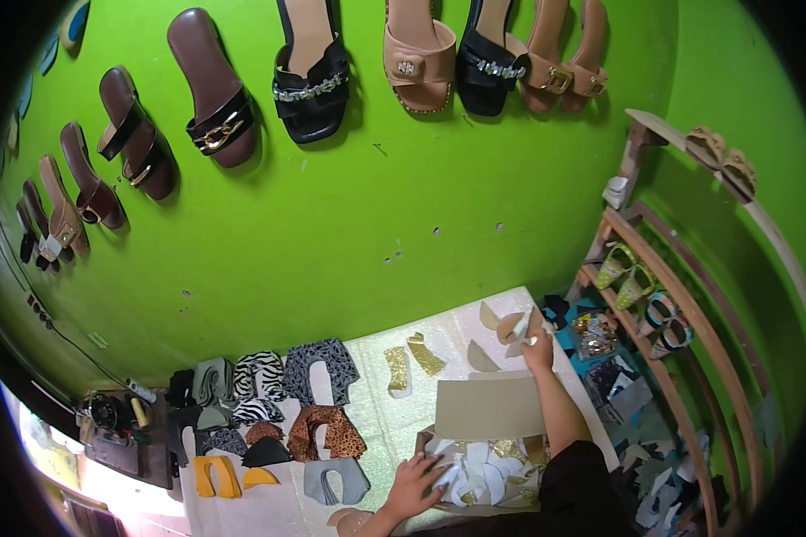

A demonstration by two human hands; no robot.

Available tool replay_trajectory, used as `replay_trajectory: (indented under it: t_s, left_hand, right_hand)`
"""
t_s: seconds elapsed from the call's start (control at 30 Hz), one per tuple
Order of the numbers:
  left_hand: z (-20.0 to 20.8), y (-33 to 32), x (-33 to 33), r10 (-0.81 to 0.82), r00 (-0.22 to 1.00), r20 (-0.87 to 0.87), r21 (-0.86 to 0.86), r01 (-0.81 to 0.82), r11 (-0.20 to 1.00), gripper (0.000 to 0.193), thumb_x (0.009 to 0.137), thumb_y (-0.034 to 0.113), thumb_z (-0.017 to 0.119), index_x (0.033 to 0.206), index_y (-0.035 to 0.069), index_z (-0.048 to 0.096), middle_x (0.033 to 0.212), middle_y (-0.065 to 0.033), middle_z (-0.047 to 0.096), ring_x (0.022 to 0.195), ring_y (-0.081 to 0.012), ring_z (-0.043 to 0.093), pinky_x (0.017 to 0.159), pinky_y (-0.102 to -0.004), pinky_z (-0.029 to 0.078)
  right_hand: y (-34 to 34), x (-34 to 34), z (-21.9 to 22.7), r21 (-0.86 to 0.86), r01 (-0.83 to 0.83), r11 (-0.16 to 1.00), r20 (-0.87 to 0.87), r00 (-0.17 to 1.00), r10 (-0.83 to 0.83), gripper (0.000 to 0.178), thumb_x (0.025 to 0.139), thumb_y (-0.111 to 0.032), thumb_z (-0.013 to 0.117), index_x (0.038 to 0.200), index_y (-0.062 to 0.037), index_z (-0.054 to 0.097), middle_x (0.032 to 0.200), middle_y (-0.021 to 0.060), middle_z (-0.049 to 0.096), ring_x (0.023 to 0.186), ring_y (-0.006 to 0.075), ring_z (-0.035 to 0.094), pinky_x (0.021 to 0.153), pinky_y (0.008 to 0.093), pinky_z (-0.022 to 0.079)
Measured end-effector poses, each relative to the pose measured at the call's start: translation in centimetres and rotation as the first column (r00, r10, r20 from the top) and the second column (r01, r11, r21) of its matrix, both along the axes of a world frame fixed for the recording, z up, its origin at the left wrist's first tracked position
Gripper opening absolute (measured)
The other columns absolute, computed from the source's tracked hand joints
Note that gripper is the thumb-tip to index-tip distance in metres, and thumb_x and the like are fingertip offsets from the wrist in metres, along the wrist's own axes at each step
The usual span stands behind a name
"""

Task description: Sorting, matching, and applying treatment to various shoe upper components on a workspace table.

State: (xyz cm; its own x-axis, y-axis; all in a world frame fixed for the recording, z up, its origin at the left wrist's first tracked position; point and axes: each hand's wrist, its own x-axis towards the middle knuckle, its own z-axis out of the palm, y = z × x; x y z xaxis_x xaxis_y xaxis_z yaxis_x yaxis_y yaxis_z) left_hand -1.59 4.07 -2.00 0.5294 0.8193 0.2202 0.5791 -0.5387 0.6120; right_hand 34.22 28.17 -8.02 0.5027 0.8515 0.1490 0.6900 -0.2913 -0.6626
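Observation:
An open cardboard box [485,407] full of white and gold-glitter cut pieces [479,470] stands at the table's near edge. Over its left rim lies my left hand [412,486], fingers spread and holding nothing. My right hand [538,351] reaches past the box to the far right corner of the table. Its fingers are closed on a pale cut piece [523,324], partly hidden by the hand. Curved beige cut pieces [483,357] lie around it. Two gold-glitter pieces [425,354] rest farther left on the table.
Stacked shoe-upper cuts in grey print [342,351], leopard print [342,433], grey [354,481] and yellow [228,477] cover the table's left side. Sandals [311,121] hang on the green wall. A wooden rack [658,385] with shoes stands at right, scraps beneath it.

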Motion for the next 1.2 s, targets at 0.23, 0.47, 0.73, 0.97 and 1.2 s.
replay_trajectory:
  t_s: [0.23,0.47,0.73,0.97,1.2]
  left_hand:
    - [-0.8,0.0,0.1,0.048,0.998,0.048,-0.043,-0.046,0.998,0.038,0.075,0.022,0.062,0.111,0.012,0.063,0.122,-0.0114,0.053,0.118,-0.035,0.043,0.097,-0.0426,0.033]
    - [-0.9,0.2,0.1,0.087,0.991,0.1,-0.077,-0.08,0.994,0.036,0.072,0.019,0.063,0.107,0.013,0.066,0.114,-0.0101,0.057,0.114,-0.0336,0.046,0.099,-0.0424,0.033]
    - [-1.1,0.3,0.0,0.1,0.987,0.127,-0.094,-0.088,0.992,0.035,0.07,0.016,0.064,0.105,0.013,0.067,0.107,-0.01,0.059,0.109,-0.0327,0.048,0.101,-0.0421,0.032]
    - [-1.3,-0.1,0.0,0.105,0.982,0.16,-0.124,-0.085,0.989,0.032,0.07,0.015,0.064,0.102,0.012,0.068,0.106,-0.0098,0.06,0.109,-0.0322,0.048,0.101,-0.0423,0.033]
    - [-0.8,0.1,0.0,0.133,0.977,0.165,-0.126,-0.113,0.986,0.032,0.07,0.015,0.064,0.101,0.012,0.068,0.105,-0.0101,0.06,0.109,-0.0327,0.048,0.102,-0.0424,0.032]
  right_hand:
    - [4.1,-2.9,-0.9,-0.065,-0.057,0.996,0.149,0.987,0.066,0.083,0.054,-0.036,0.082,0.125,-0.0132,0.045,0.123,0.0239,0.042,0.121,0.04,0.037,0.099,0.0424,0.035]
    - [5.3,-4.6,-4.0,0.014,-0.245,0.969,0.149,0.959,0.241,0.03,0.063,-0.011,0.07,0.092,-0.0059,0.062,0.113,0.0135,0.052,0.102,0.0365,0.05,0.091,0.0418,0.041]
    - [3.4,-1.7,1.8,-0.067,-0.641,0.765,-0.458,0.701,0.547,0.056,0.061,0.002,0.065,0.115,-0.0053,0.056,0.11,0.0183,0.056,0.102,0.0318,0.056,0.082,0.0386,0.048]
    - [2.2,-1.3,-0.8,-0.382,-0.131,0.915,0.078,0.982,0.173,0.052,0.061,-0.021,0.073,0.106,-0.0029,0.055,0.102,0.0172,0.056,0.099,0.0332,0.057,0.084,0.0409,0.046]
    - [2.8,-0.2,-1.0,-0.19,-0.273,0.943,-0.753,0.657,0.038,0.022,0.066,-0.012,0.061,0.086,-0.003,0.061,0.078,0.0103,0.065,0.069,0.0214,0.06,0.063,0.0308,0.044]
